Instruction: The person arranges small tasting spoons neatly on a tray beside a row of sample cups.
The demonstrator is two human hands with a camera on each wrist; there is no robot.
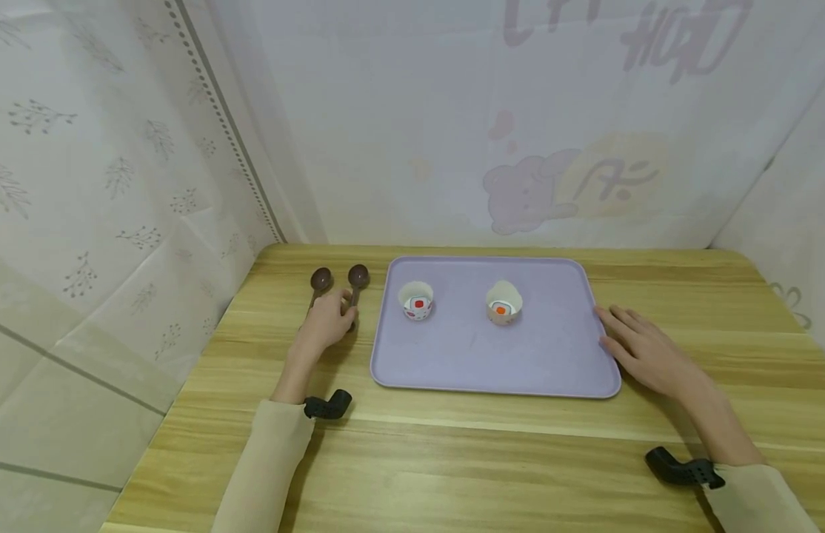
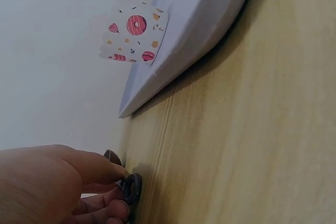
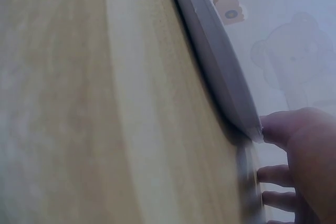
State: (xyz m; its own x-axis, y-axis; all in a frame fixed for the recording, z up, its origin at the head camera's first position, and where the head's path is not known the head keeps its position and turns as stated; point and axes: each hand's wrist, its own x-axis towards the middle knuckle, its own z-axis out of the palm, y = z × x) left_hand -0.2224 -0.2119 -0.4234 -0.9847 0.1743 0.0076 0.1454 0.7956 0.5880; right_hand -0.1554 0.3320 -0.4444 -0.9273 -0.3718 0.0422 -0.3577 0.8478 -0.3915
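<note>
My left hand (image 1: 324, 322) is over two dark brown spoons left of the tray; its thumb and fingers pinch the looped handle end (image 2: 137, 186) of the right spoon (image 1: 358, 276), as the left wrist view shows. The left spoon (image 1: 321, 279) lies beside it, its handle partly hidden by the hand. My right hand (image 1: 647, 357) touches the right rim of the lilac tray (image 1: 492, 370) with loosely extended fingers. On the tray stand two paper cups: a white one with donut prints (image 1: 415, 302) at left and a beige-orange one (image 1: 503, 303) near the middle.
The tray lies flat on a wood-grain table (image 1: 412, 466). Behind it hangs a pale cloth (image 1: 386, 148) with a printed bear, and a leaf-patterned cloth (image 1: 106, 222) hangs at left. Black wrist mounts (image 1: 329, 405) sit on both sleeves.
</note>
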